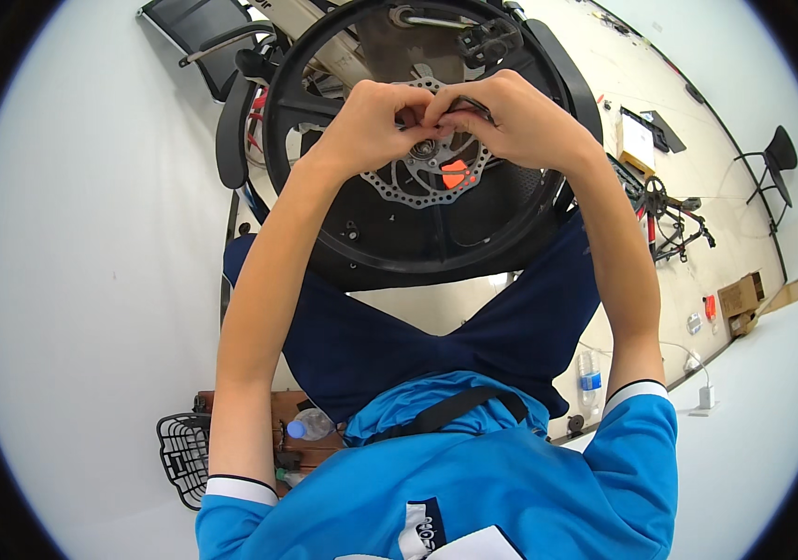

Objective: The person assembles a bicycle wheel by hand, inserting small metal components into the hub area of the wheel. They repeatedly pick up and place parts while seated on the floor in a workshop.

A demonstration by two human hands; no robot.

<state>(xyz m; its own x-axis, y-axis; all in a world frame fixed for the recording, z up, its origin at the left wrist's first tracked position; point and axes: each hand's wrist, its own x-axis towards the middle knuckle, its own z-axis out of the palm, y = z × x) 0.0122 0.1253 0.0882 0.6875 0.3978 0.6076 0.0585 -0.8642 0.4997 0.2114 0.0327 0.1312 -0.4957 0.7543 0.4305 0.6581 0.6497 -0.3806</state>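
Note:
A black wheel (443, 254) lies flat in front of me, with a silver brake disc (415, 197) around its hub (426, 148). Just above the hub, the fingertips of both hands meet. My left hand (371, 129) is closed in a pinch; whatever it grips is hidden by the fingers. Closed too, my right hand (520, 119) holds a thin dark piece (473, 106), mostly covered, its kind unclear. An orange piece (455, 174) shows at the disc, right of the hub. Small metal parts (351, 230) lie on the dark surface inside the rim.
Bike frame parts (665, 219) and an open cardboard box (742, 295) are on the floor to the right. A water bottle (589, 378) stands by my right leg. Left of me are a wire basket (182, 455) and another bottle (310, 425). Two black chairs stand farther off.

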